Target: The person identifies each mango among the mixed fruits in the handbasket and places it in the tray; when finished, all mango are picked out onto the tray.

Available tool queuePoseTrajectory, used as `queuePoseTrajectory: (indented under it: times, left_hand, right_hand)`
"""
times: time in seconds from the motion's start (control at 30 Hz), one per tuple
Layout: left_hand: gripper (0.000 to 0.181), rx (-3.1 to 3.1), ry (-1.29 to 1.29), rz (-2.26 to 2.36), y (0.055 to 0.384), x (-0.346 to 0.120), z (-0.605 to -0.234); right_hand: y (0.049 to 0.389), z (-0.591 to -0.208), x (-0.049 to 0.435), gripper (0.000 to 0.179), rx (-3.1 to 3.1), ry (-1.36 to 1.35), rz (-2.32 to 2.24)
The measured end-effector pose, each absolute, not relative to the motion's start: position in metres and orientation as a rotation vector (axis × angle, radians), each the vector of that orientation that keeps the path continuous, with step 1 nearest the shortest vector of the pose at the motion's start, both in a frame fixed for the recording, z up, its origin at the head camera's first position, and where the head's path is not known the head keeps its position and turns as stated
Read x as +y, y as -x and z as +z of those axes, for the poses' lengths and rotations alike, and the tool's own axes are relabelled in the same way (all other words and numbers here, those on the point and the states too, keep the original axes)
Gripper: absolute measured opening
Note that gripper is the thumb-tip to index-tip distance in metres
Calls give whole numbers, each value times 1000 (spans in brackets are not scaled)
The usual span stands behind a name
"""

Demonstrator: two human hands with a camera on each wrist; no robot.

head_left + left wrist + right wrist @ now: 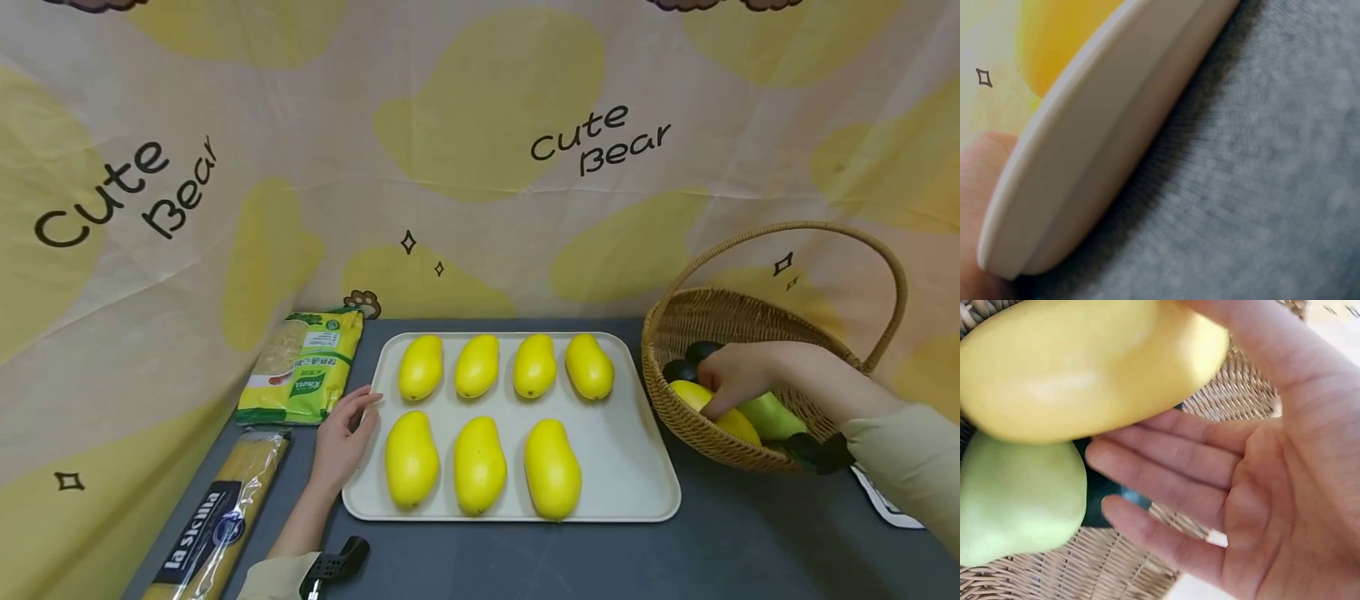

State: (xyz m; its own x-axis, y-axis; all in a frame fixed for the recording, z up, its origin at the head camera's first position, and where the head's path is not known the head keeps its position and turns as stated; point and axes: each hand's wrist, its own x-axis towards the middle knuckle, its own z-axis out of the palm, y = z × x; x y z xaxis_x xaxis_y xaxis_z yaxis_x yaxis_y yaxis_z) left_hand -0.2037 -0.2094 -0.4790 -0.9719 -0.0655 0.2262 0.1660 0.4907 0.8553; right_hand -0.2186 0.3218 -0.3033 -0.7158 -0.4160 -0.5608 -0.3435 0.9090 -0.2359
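Observation:
My right hand (753, 371) reaches into a wicker basket (701, 437) and holds a yellow mango (1085, 369), thumb on one side and fingers on the other. Below that mango in the right wrist view lies a green pear-shaped fruit (1022, 494). Dark rounded fruits (680, 371) sit beyond the hand, partly hidden by it. At the left edge of a white tray (626, 467), my left hand (341, 442) rests with its fingertips on the rim. Several yellow mangoes (480, 467) lie on the tray in two rows, the front row one shorter at the right.
Left of the tray lie a green and yellow food packet (322, 367) and a long pack of pasta (217, 525). The basket's tall handle (795, 225) arches over it. A patterned cloth (465, 167) hangs behind the grey table (487, 562). A white-edged object (888, 508) shows under the right forearm.

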Motion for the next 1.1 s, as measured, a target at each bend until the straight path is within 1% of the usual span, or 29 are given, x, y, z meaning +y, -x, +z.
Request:
queuePoseTrajectory:
  times: [0.17, 0.37, 0.53, 0.6, 0.73, 0.83, 0.93, 1.03, 1.1]
  left_hand:
    - [27, -2508, 85, -1477, 204, -209, -480]
    - [27, -2509, 86, -1475, 204, -208, -479]
    - [27, -2507, 84, -1471, 203, -208, -476]
    - [27, -2508, 81, -1469, 203, -208, -476]
    - [28, -2513, 76, -1461, 203, -209, -477]
    - [28, -2511, 81, -1451, 203, -209, -477]
    - [28, -2511, 80, -1438, 203, -209, -477]
    - [28, -2504, 84, -1433, 203, -209, -477]
    - [27, -2495, 94, -1436, 203, -208, -478]
  right_hand:
    - [216, -295, 338, 45, 2489, 546, -304]
    - [205, -288, 355, 51, 2653, 580, -444]
    - [190, -285, 360, 44, 2801, 605, -643]
    - [185, -284, 360, 44, 2824, 621, -745]
    - [172, -281, 354, 52, 2941, 632, -803]
    - [161, -278, 343, 61, 3065, 670, -792]
    - [152, -275, 328, 72, 3131, 811, -813]
    - [146, -276, 313, 82, 3131, 1094, -807]
    - [144, -279, 302, 86, 3096, 1279, -795]
